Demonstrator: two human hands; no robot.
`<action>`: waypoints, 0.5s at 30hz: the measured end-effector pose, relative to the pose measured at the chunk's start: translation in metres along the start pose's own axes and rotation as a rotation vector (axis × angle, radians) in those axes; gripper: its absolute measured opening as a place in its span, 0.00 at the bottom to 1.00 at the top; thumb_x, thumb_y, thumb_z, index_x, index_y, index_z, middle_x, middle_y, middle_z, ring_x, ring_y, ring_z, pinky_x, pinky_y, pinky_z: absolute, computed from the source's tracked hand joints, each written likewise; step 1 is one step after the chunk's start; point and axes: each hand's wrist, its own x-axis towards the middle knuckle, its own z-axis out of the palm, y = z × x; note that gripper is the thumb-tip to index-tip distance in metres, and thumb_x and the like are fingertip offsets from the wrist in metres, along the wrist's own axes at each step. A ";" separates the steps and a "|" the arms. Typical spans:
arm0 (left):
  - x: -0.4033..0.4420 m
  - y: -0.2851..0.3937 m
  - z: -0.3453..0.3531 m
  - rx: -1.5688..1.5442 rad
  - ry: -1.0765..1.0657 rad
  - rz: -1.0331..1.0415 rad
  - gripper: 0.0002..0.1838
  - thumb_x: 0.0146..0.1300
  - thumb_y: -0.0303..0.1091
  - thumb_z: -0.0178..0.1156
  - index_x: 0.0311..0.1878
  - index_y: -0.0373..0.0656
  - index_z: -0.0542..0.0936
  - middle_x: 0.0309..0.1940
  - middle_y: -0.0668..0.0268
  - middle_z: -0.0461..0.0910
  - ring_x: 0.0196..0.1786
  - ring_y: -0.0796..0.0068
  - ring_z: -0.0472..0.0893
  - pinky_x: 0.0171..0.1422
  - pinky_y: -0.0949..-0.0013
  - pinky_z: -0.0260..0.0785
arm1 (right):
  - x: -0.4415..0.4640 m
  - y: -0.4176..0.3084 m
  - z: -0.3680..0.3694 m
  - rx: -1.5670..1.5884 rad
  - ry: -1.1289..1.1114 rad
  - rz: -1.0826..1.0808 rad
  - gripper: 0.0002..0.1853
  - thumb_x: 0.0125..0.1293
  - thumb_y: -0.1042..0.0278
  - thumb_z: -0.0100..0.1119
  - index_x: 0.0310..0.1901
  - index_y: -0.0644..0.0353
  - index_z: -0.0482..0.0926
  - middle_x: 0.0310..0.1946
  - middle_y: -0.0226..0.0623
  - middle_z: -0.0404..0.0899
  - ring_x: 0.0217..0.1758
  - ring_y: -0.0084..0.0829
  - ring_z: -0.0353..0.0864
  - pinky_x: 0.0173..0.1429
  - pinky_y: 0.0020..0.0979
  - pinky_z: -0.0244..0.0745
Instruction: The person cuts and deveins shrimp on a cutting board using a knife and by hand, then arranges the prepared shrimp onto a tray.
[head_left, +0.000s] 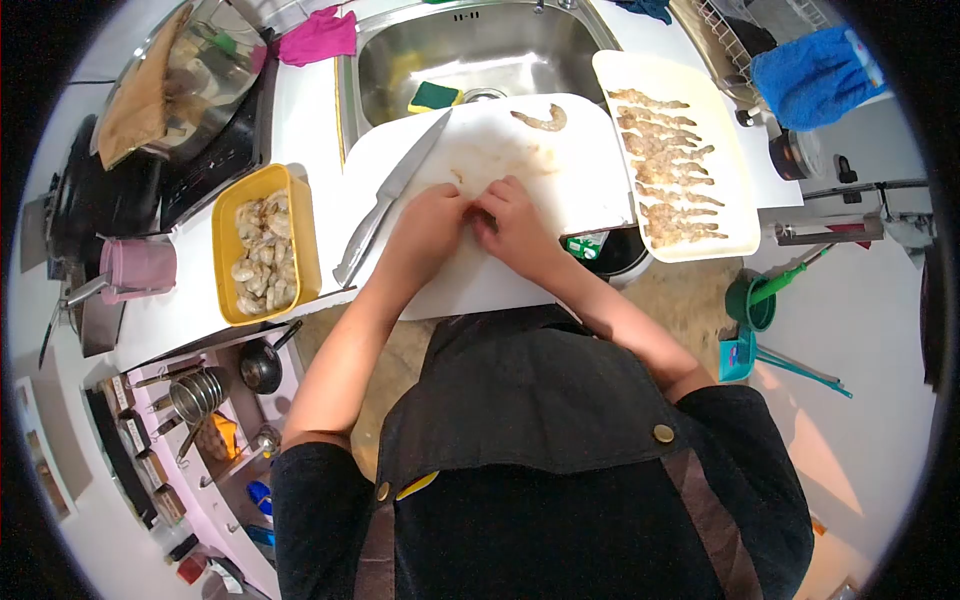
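Observation:
Over the white cutting board (380, 150), my left hand (435, 220) and my right hand (510, 220) meet with fingers curled and fingertips together. Whatever they pinch is hidden between them. A knife (405, 165) lies on the board to the left of my left hand, its handle toward me. Beyond my right hand, a single shrimp (542, 121) rests curved near the board's far edge. Small brownish bits and wet stains mark the board just past my fingers.
A yellow container (307, 245) of peeled shrimp stands left. At right, a cream tray (735, 160) carries several shrimp in a row. Behind the board is a steel sink (400, 55) with a sponge (435, 97). A bin (625, 255) sits below the board's right edge.

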 end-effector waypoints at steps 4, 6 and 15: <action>0.004 -0.006 -0.010 -0.102 -0.040 -0.017 0.07 0.57 0.26 0.59 0.38 0.37 0.84 0.34 0.52 0.80 0.39 0.49 0.81 0.47 0.56 0.73 | 0.001 0.002 -0.016 0.059 -0.067 0.044 0.07 0.54 0.75 0.62 0.35 0.64 0.79 0.37 0.44 0.75 0.46 0.46 0.72 0.54 0.41 0.71; 0.002 -0.004 -0.008 -0.097 0.013 -0.024 0.07 0.57 0.26 0.59 0.36 0.37 0.84 0.33 0.52 0.80 0.38 0.49 0.80 0.46 0.55 0.73 | -0.004 0.005 -0.030 0.087 -0.033 0.089 0.06 0.56 0.74 0.62 0.35 0.64 0.80 0.36 0.43 0.76 0.46 0.45 0.73 0.53 0.40 0.71; 0.002 0.004 0.011 0.033 0.082 -0.059 0.07 0.58 0.28 0.56 0.33 0.37 0.83 0.33 0.50 0.80 0.39 0.49 0.80 0.47 0.54 0.72 | -0.013 0.011 -0.041 0.008 -0.030 0.093 0.06 0.54 0.79 0.65 0.35 0.63 0.81 0.34 0.39 0.77 0.43 0.39 0.77 0.48 0.33 0.76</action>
